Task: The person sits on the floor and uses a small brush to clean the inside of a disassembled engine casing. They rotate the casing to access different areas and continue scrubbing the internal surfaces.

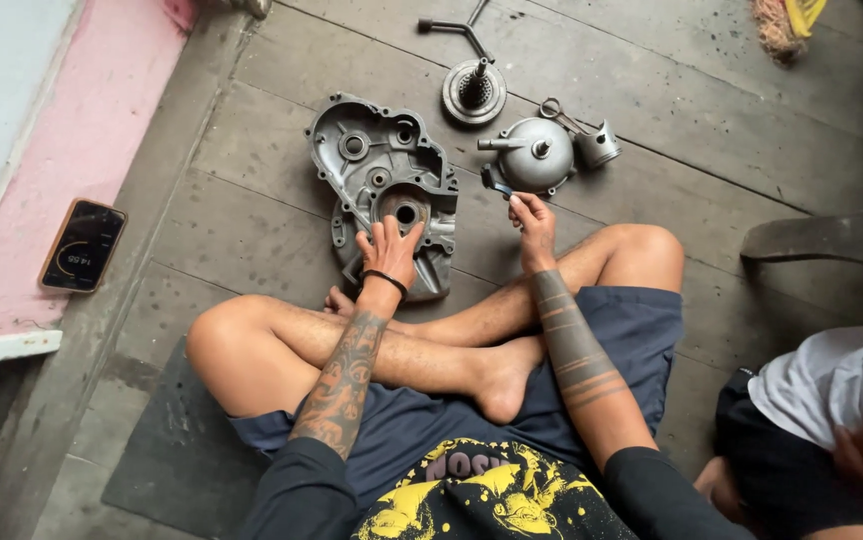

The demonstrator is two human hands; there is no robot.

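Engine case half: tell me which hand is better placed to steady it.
Left. The left hand already rests flat on the engine case half, while the right hand holds a small dark part beside it.

One engine case (382,170), one phone (83,244), two hands.

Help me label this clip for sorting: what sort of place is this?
Probably a makeshift home repair spot, not a fitted workshop: an engine case, a piston and a crank part lie on a bare plank floor.

The left hand (389,250) hides part of the engine casing (384,180); the right hand's (532,222) small dark part (497,181) is unidentifiable.
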